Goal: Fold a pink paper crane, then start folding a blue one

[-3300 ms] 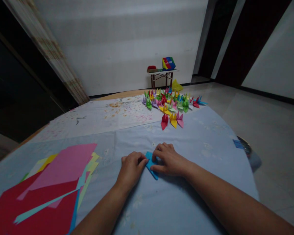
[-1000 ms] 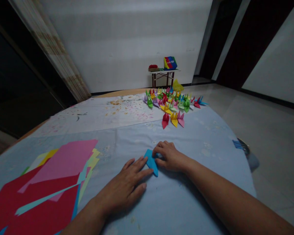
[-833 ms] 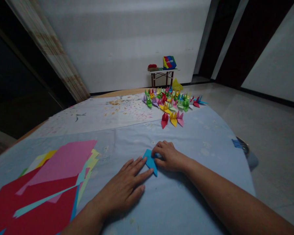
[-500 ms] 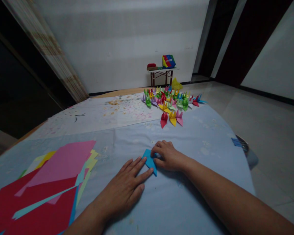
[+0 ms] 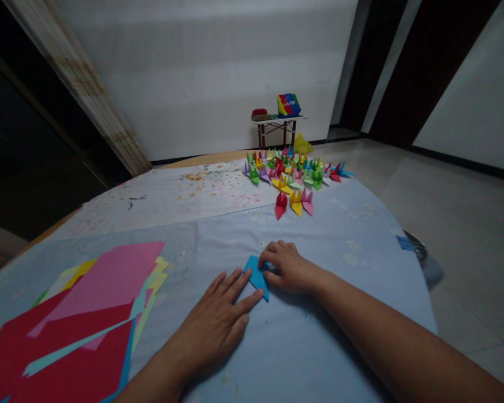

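A small folded piece of blue paper [image 5: 257, 275] lies on the light blue tablecloth [image 5: 340, 336], its pointed end toward me. My left hand [image 5: 222, 316] rests flat with fingers apart, two fingertips touching the paper's left and lower edges. On the other side, my right hand [image 5: 286, 268] has its fingers curled together at the paper's right edge, which is partly hidden under them.
Coloured paper sheets [image 5: 109, 280] lie in a loose pile at the left. Many folded paper cranes [image 5: 296, 173] stand at the far right of the table, with three [image 5: 296, 202] nearer. A stool [image 5: 277, 120] holds a colourful box [image 5: 289, 105] by the wall.
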### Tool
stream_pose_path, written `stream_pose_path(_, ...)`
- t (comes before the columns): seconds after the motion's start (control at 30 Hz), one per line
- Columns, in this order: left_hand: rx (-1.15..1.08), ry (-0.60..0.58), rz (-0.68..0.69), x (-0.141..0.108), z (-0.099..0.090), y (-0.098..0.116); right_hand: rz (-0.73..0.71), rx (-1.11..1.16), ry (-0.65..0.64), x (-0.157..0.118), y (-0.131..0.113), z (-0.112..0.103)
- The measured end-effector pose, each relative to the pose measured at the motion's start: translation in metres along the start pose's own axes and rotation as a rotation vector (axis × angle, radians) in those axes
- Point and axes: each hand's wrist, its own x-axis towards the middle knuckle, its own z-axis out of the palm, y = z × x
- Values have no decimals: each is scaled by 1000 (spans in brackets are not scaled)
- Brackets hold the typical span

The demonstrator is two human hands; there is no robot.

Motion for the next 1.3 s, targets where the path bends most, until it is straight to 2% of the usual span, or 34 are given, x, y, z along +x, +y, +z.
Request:
stream_pose_path(0.5, 18, 95, -44, 1, 3, 9, -8, -12, -4, 0, -2, -2)
stream_pose_path(0.7, -6, 50, 18, 1, 2, 15, -6, -5, 19, 0, 0, 1)
stream_pose_path(1.07, -58, 20, 29, -3, -3, 16, -1, -11, -2, 0, -1, -1)
stream_pose_path(1.3, -65, 66, 18, 0, -3, 19, 8, -8, -9, 0, -1, 0)
